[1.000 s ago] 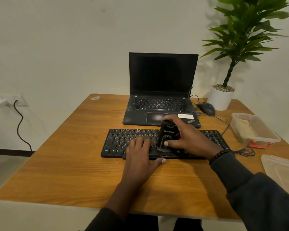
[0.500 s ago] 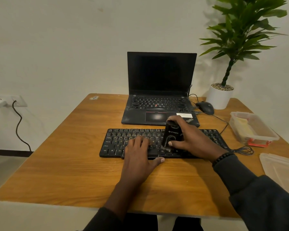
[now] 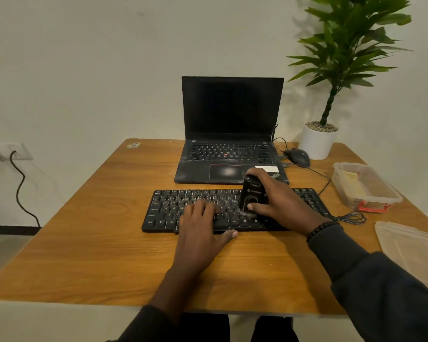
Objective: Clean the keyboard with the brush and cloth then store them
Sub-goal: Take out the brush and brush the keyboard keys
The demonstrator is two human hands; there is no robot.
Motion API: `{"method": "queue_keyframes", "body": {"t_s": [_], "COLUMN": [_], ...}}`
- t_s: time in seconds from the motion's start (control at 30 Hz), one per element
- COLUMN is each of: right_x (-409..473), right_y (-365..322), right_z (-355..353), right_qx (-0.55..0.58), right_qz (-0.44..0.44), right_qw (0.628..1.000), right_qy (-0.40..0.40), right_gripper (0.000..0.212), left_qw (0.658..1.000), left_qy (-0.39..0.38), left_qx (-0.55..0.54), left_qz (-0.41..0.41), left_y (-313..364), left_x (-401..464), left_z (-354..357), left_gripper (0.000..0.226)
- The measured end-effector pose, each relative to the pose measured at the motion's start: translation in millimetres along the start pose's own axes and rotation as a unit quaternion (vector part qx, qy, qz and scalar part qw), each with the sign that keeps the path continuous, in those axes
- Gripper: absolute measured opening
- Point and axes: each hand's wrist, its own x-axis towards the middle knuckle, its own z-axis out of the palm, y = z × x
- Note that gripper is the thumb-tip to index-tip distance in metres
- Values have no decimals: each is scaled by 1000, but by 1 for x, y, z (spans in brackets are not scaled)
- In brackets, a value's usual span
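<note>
The right hand grips the black brush upright on the keyboard mid-worktop, while the left hand lies flat, fingers straight, likely steadying it against the strokes.

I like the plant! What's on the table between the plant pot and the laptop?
A black mouse with its cable sits between the white plant pot and the laptop, seen in the head view.

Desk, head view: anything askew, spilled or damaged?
Nothing spilled or broken. The container stands open, its lid lying separately near the table's right edge. The keyboard lies square under the left hand; the right hand grips the brush.
</note>
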Motion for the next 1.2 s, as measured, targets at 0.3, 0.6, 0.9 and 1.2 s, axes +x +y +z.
{"method": "queue_keyframes", "body": {"t_s": [0.3, 0.6, 0.9, 1.2], "right_x": [-6, -2, -9, -12], "right_y": [6, 3, 14, 26], "right_z": [-3, -3, -15, -14], "right_qx": [67, 76, 64, -30], "right_qz": [27, 25, 50, 45], "right_qw": [997, 997, 994, 995], "right_qy": [-11, 12, 79, 86], "right_gripper": [67, 67, 67, 67], "left_qw": [1000, 1000, 1000, 998], "left_qy": [-2, -1, 8, -14], "left_qx": [7, 6, -11, -2], "left_qz": [-4, -3, 8, 53], "left_y": [0, 0, 12, 36], "left_x": [0, -1, 0, 14], "left_z": [0, -1, 1, 22], "left_gripper": [58, 60, 59, 57]}}
